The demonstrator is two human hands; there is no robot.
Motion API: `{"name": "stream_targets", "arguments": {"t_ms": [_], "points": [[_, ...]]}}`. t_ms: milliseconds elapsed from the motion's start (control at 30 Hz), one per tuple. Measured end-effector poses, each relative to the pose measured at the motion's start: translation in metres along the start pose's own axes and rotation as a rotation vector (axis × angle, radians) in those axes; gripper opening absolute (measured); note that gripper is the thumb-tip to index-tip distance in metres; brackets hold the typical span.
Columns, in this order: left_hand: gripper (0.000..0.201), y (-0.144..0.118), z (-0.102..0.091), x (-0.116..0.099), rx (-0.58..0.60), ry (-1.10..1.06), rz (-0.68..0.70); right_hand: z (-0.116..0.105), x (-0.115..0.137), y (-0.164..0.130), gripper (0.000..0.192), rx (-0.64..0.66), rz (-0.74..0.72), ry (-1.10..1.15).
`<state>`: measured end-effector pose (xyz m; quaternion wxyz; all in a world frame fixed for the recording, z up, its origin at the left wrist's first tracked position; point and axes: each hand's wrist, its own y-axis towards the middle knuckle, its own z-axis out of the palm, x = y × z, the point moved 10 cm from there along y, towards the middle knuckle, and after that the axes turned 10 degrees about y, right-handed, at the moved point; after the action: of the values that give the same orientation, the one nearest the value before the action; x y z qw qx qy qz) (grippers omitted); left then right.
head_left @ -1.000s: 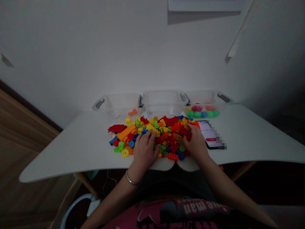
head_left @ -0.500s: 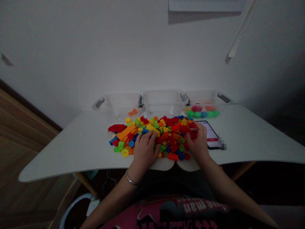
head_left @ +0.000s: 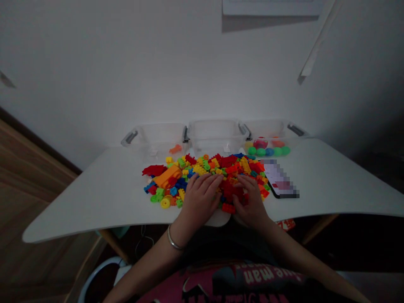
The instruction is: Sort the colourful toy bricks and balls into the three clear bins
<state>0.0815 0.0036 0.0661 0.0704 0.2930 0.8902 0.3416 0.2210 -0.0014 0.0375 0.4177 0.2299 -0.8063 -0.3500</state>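
A heap of small plastic building blocks [head_left: 205,174] in red, yellow, green, blue and orange covers the middle of the white table [head_left: 94,198]. My left hand [head_left: 200,200] lies flat on the near side of the heap with its fingers spread over the blocks. My right hand [head_left: 248,202] rests beside it, fingers apart, on a cluster of red blocks [head_left: 232,191]. Neither hand visibly grips a block. A large orange piece [head_left: 168,175] lies at the heap's left.
Three clear plastic bins stand along the wall: the left bin [head_left: 154,141] with one orange piece, the middle bin [head_left: 216,134], and the right bin [head_left: 271,134] holding coloured balls. A phone [head_left: 279,183] lies right of the heap. The table's curved front edge is close to my body.
My right hand has moved left and nearer, from the heap's right edge by the phone onto the red blocks. My left hand has shifted slightly right. Blocks at the right have spread out.
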Motion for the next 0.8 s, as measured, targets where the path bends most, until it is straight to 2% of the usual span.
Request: {"name": "stream_targets", "arguments": {"t_ms": [167,367,467,633,800], "points": [[0.044,0.007,0.006,-0.006,0.069,-0.071,0.007,0.004,-0.002,0.002,0.054,0.01,0.021,-0.006],[0.041,0.007,0.018,-0.01,0.175,-0.238,-0.001,0.004,0.011,0.003,0.056,0.038,-0.136,0.061],[0.038,0.008,0.017,-0.006,0.168,-0.283,-0.022,0.002,0.011,0.002,0.062,0.035,-0.137,0.057],[0.034,0.006,0.012,0.022,0.102,-0.322,-0.183,0.002,0.005,-0.003,0.068,0.081,-0.115,-0.02],[0.031,0.001,0.007,0.053,0.023,-0.46,-0.366,0.023,-0.004,-0.011,0.076,0.302,-0.115,-0.171]]}}
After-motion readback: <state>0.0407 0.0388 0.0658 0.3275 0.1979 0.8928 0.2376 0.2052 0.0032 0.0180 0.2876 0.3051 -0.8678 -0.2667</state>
